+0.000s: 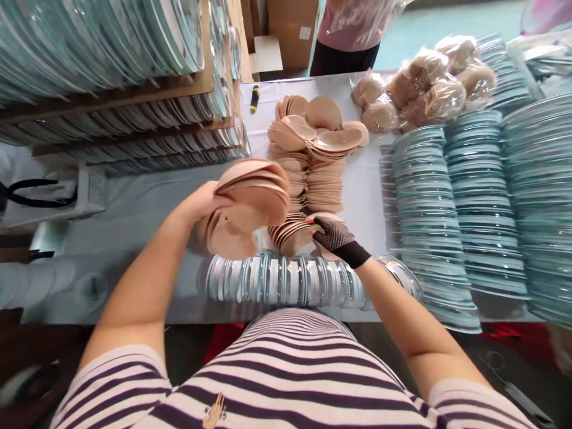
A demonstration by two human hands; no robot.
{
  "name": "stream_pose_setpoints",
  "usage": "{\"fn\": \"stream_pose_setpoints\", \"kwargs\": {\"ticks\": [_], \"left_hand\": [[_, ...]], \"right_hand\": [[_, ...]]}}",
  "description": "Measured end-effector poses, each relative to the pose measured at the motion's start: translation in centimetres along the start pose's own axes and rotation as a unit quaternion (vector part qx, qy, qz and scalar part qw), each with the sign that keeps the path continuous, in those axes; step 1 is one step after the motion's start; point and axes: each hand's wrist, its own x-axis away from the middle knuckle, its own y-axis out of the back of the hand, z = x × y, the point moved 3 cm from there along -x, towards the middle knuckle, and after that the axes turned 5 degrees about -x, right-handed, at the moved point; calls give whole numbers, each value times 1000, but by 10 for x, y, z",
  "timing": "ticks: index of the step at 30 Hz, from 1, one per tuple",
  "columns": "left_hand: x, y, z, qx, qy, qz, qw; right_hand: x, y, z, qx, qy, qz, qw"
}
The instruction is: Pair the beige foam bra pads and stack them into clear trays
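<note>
My left hand (208, 199) is closed on the edge of a fanned stack of beige bra cups (257, 193), raised above the table left of the middle. Some of that stack is smeared by motion. My right hand (333, 232), in a dark fingerless mesh glove, pinches the edge of a smaller row of bra cups (290, 233) on the table; part of its grip is hidden. Just beyond both hands, more nested bra cups (324, 185) lie in two columns, with loosely piled cups (337, 138) at their far end.
Glossy, blue-edged round pieces (286, 280) stand in a row along the near edge. Taller rows of them (429, 214) fill the right, and racks of discs (89, 53) the left. Bagged cups (429, 83), a yellow-black tool (254, 99) and another person (353, 36) are at the back.
</note>
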Motion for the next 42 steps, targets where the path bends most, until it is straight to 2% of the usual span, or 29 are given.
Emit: {"fn": "stream_pose_setpoints", "kwargs": {"ticks": [3,6,9,12,15,18,20,22,25,27,29,31,34,38,40,42], "left_hand": [[0,14,29,-196,47,125,972],[-5,11,49,-291,64,168,940],[-16,-13,59,-261,46,224,938],[-30,-53,68,-269,21,264,926],[-45,-89,79,-388,4,226,894],[-52,-108,86,-419,-16,200,886],[-52,-108,89,-417,-28,199,886],[-49,-105,90,-417,-36,195,887],[-42,-105,90,-417,-45,183,889],[-38,-113,89,-419,-49,173,890],[-37,-122,88,-423,-47,162,891],[-39,-129,88,-425,-43,151,892],[-40,-131,90,-419,-47,138,896],[-31,-125,100,-407,-48,114,905],[-25,-122,106,-404,-46,99,908],[-21,-120,111,-403,-42,83,911]], "right_hand": [[23,-22,-36,1,-81,31,996],[31,-37,-46,-14,-113,61,992],[26,-46,-40,-3,-108,71,992],[17,-52,-34,19,-103,89,991],[11,-52,-35,59,-95,101,989],[0,-37,-37,93,-66,101,988],[-18,-12,-38,117,-52,58,990],[-47,22,-35,162,-40,-16,986],[-104,67,-25,251,-21,-111,961],[-146,82,-20,296,-9,-132,946],[-187,82,-17,340,-2,-120,933],[-222,73,-17,383,-1,-101,918],[-257,59,-19,414,-41,-85,905],[-276,58,-17,382,-113,-47,916],[-280,69,-9,378,-112,-43,918],[-280,90,1,377,-114,-49,918]]}}
